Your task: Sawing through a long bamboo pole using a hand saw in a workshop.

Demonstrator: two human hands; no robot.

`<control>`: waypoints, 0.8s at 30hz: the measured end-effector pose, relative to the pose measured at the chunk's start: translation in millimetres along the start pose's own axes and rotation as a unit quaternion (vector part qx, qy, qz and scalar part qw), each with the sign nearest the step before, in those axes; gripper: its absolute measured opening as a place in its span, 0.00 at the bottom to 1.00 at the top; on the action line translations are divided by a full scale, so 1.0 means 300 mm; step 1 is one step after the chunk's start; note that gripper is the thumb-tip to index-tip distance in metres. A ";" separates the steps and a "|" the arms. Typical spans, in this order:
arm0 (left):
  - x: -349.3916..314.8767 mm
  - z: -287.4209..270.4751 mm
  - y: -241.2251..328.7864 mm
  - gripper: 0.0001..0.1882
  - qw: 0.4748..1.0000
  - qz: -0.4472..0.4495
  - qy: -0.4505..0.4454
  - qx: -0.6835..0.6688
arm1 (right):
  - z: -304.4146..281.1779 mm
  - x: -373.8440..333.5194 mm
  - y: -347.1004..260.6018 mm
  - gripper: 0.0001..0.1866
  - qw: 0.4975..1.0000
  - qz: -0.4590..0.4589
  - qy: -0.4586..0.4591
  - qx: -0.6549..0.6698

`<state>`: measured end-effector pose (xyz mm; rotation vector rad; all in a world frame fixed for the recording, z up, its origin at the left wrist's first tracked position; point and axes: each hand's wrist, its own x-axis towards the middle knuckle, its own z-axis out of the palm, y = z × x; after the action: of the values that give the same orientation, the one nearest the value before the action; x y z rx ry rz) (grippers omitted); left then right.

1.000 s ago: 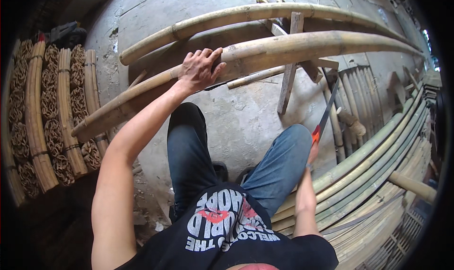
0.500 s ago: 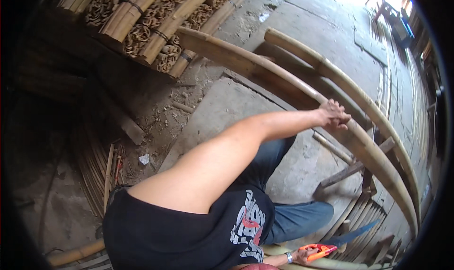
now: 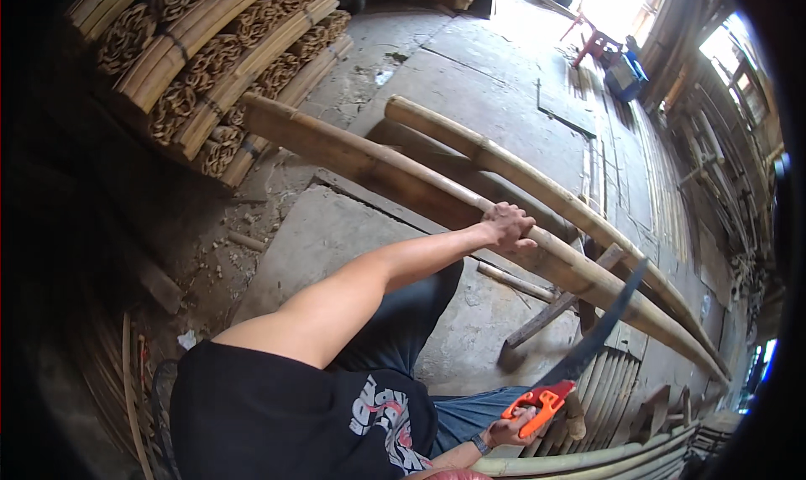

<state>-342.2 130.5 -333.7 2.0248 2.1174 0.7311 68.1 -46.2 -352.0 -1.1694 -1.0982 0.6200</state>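
A long, thick bamboo pole (image 3: 386,164) slants across the middle, from near the stacked bundles to the lower right. My left hand (image 3: 509,225) is closed over its upper edge, arm stretched out. In my right hand (image 3: 510,430), at the lower middle, is a handsaw (image 3: 590,346) with an orange and red handle. Its dark curved blade points up and right, and the tip overlaps the pole in view; whether they touch I cannot tell. Beyond lies a second bamboo pole (image 3: 537,182), roughly alongside. A wooden support (image 3: 550,319) stands under the poles.
Tied bundles of split bamboo (image 3: 252,68) are stacked at the upper left. Bamboo lengths (image 3: 604,388) lie at the lower right, beside my leg. A blue container (image 3: 625,77) stands far off at the upper right. Rubble (image 3: 206,270) covers the ground left of the concrete slab (image 3: 311,228).
My right hand has raised the saw, its blade swinging up toward the pole. My left hand stays on the pole. The view has shifted, so the scene sits further left.
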 end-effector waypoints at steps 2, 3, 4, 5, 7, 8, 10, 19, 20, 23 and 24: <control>0.011 -0.001 -0.014 0.35 0.999 -0.006 -0.017 -0.045 | 0.058 -0.028 -0.052 0.05 1.000 0.020 -0.004 0.019; 0.012 -0.012 -0.014 0.36 0.995 0.048 0.053 -0.074 | 0.073 -0.026 -0.067 0.05 1.000 0.021 0.001 0.016; 0.010 -0.026 -0.023 0.37 0.982 0.098 0.123 -0.102 | 0.085 -0.026 -0.078 0.06 1.000 0.006 -0.004 0.019; 0.005 -0.059 -0.036 0.39 0.976 0.090 0.122 -0.156 | 0.092 -0.029 -0.088 0.08 1.000 -0.007 -0.011 0.022; -0.046 -0.147 -0.076 0.38 0.977 0.105 0.161 -0.088 | 0.088 -0.025 -0.112 0.09 1.000 -0.009 -0.001 0.013; -0.085 -0.200 -0.131 0.39 0.978 0.115 0.172 -0.025 | 0.087 -0.022 -0.114 0.10 1.000 -0.013 0.000 0.012; -0.189 -0.321 -0.255 0.40 0.980 0.096 0.162 0.057 | 0.034 -0.014 -0.083 0.07 1.000 -0.008 -0.009 0.009; -0.581 -0.530 -0.713 0.34 0.971 0.039 0.122 0.201 | -0.110 0.023 0.051 0.13 0.998 0.011 -0.041 -0.037; -0.588 -0.532 -0.717 0.34 0.972 0.030 0.122 0.200 | -0.106 0.026 0.053 0.13 0.998 0.009 -0.045 -0.039; -0.587 -0.534 -0.725 0.28 0.946 0.101 0.190 0.241 | -0.082 0.037 0.069 0.14 0.998 0.004 -0.056 -0.029; -0.589 -0.531 -0.723 0.28 0.947 0.103 0.192 0.237 | -0.083 0.045 0.074 0.14 0.998 0.003 -0.058 -0.026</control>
<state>-587.0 -78.3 -327.3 2.5601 2.5185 0.7509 99.2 -37.8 -368.0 -1.1931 -1.2155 0.6750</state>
